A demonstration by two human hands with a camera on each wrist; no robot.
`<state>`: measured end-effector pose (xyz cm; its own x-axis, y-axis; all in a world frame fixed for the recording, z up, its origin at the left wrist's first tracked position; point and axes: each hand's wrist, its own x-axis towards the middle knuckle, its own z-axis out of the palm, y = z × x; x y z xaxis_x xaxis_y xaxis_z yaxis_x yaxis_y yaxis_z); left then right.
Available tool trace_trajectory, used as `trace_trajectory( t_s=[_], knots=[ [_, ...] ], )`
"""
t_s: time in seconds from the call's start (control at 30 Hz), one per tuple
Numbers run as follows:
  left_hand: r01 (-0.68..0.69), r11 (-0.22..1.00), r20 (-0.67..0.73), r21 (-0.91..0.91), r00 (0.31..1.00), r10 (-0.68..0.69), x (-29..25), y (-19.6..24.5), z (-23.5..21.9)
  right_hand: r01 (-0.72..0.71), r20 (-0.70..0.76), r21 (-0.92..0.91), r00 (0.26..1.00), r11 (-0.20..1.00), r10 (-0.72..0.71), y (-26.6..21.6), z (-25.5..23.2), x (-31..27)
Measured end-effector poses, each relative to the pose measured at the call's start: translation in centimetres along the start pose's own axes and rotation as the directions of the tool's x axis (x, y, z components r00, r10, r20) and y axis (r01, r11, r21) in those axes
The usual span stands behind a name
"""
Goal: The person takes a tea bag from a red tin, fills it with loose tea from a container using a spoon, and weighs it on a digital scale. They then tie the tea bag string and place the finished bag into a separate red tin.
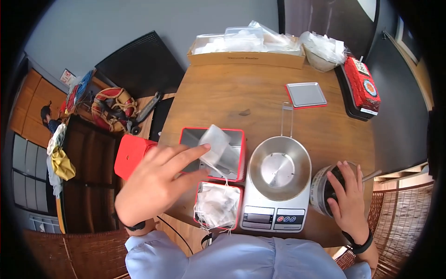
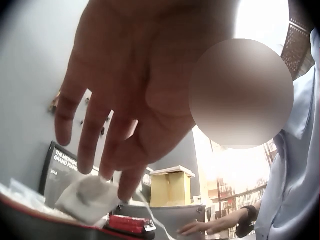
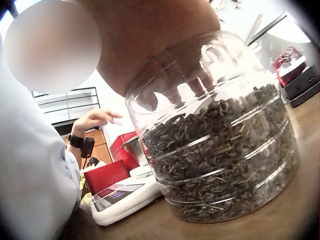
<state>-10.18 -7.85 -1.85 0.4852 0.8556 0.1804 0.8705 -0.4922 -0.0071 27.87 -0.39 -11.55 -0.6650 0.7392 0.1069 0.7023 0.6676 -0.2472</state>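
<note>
Fingers of the left hand (image 1: 155, 179) stretch out nearly straight over a wooden table (image 1: 223, 97), and the tips of the index finger and thumb touch a small white tea bag (image 1: 214, 142) that hangs above an open red tin (image 1: 239, 156). From the left wrist view the same bag (image 2: 87, 197) sits just under the fingertips (image 2: 127, 187); the hand is loose rather than clenched, and whether it actually pinches the bag I cannot tell. A second red tin (image 1: 237, 209), nearer the person, is full of similar bags with strings. Just right of the tins stands a kitchen scale (image 1: 274, 216) carrying a steel bowl (image 1: 278, 167).

At the right edge of the table the right hand (image 1: 346, 197) lies flat on top of a clear jar (image 1: 320, 190), fingers straight and spread over its mouth. The right wrist view shows the jar (image 3: 225, 150) upright on the table, about two thirds full of dark dried tea leaves (image 3: 220, 145).

A flat tin lid (image 1: 305, 94) lies farther back, and a cardboard box (image 1: 246, 58) stands at the far edge.
</note>
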Motion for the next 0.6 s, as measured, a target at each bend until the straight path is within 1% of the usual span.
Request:
trace_trajectory(
  t_s=[0.03, 0.1, 0.17, 0.2, 0.23, 0.27, 0.3, 0.37, 0.4, 0.43, 0.5, 0.53, 0.57, 0.6],
  knots=[
    [0.009, 1.000, 0.006, -0.001, 1.000, -0.009, -0.8, -0.1, 0.6, -0.010, -0.004, -0.008, 1.000, 1.000, 0.010, 0.1, 0.1, 0.0],
    [0.162, 0.976, -0.011, -0.144, 0.986, -0.165, -2.5, -0.4, 1.4, -0.006, 0.007, -0.006, 1.000, 1.000, 0.006, 0.0, 0.1, -0.1],
    [0.161, 0.974, -0.001, -0.160, 0.986, -0.164, -4.3, -0.8, 1.9, -0.022, 0.006, -0.026, 1.000, 0.999, 0.022, -0.1, 0.0, 0.0],
    [0.062, 0.971, 0.073, -0.230, 0.996, -0.046, -4.9, -0.8, 2.4, -0.024, 0.012, -0.036, 1.000, 0.999, 0.025, -0.1, 0.0, 0.0],
    [-0.034, 0.951, 0.135, -0.307, 0.988, 0.079, -5.4, -0.8, 2.9, -0.024, 0.023, -0.036, 0.999, 0.999, 0.025, -0.2, 0.1, 0.0],
    [-0.073, 0.947, 0.141, -0.312, 0.982, 0.122, -5.3, -0.4, 3.8, -0.026, 0.018, -0.040, 0.999, 0.999, 0.027, -0.2, 0.1, 0.0],
    [-0.069, 0.945, 0.142, -0.319, 0.983, 0.119, -5.1, -0.1, 4.6, -0.028, 0.011, -0.044, 1.000, 0.999, 0.028, -0.2, 0.1, 0.1],
    [-0.135, 0.924, 0.157, -0.357, 0.967, 0.202, -4.9, 0.4, 6.0, -0.031, 0.016, -0.055, 0.999, 0.998, 0.032, -0.2, 0.3, 0.0],
    [-0.134, 0.945, 0.160, -0.299, 0.969, 0.188, -4.9, 0.7, 6.5, -0.036, 0.011, -0.069, 0.999, 0.997, 0.037, -0.2, 0.3, 0.0],
    [-0.132, 0.943, 0.158, -0.307, 0.970, 0.187, -5.0, 0.6, 6.6, -0.037, 0.019, -0.072, 0.999, 0.997, 0.038, -0.2, 0.3, 0.1],
    [-0.147, 0.968, 0.271, -0.202, 0.942, 0.200, -5.0, 0.4, 6.4, -0.040, 0.011, -0.085, 0.999, 0.996, 0.041, -0.2, 0.3, 0.0],
    [-0.150, 0.966, 0.270, -0.209, 0.941, 0.204, -4.8, 0.4, 6.3, -0.044, 0.016, -0.086, 0.999, 0.995, 0.046, -0.2, 0.3, 0.0],
    [-0.156, 0.964, 0.087, -0.216, 0.980, 0.178, -4.6, 0.3, 6.1, -0.041, 0.012, -0.086, 0.999, 0.995, 0.042, -0.2, 0.3, 0.0],
    [-0.165, 0.961, -0.099, -0.222, 0.984, 0.146, -4.3, 0.2, 5.8, -0.040, 0.007, -0.087, 0.999, 0.995, 0.041, -0.3, 0.3, 0.0]
  ],
)
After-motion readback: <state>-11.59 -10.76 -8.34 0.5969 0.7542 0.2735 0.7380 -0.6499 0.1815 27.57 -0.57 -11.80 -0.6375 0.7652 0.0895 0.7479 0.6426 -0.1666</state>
